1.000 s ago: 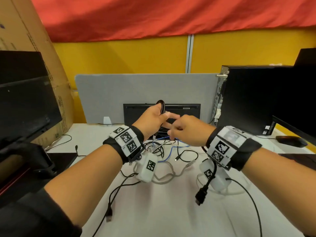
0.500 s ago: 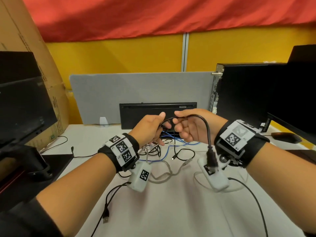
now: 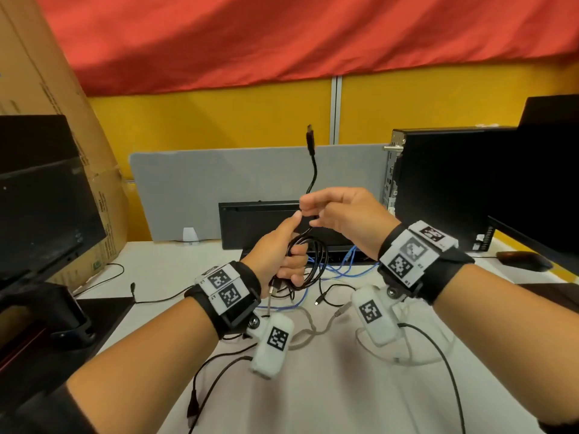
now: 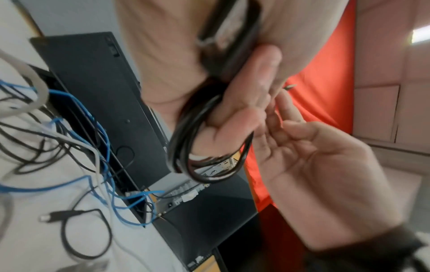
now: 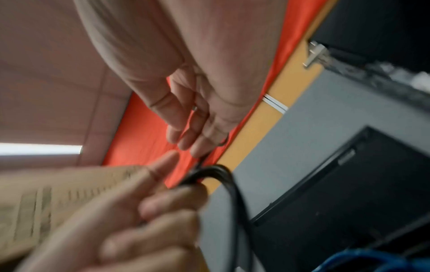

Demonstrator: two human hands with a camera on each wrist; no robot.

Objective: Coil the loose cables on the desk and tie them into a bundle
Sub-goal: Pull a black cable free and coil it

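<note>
— How far along is the person getting?

— One black cable (image 3: 308, 261) is sitting coiled in the left hand (image 3: 279, 256), whose grip is curling round the loops above the desk (image 3: 329, 386). The right hand (image 3: 341, 214) is pinching the free tail just above that coil, plug end (image 3: 310, 140) sticking up. Judging by that, no tie is on yet.

— And the rest?

— The blue cable (image 3: 341, 270), grey cable (image 3: 316, 332) and other black leads are lying loose below the coil.

— Any readable writing?

— Print on the cardboard box (image 3: 47, 98) left of the coil is too blurred.
</note>
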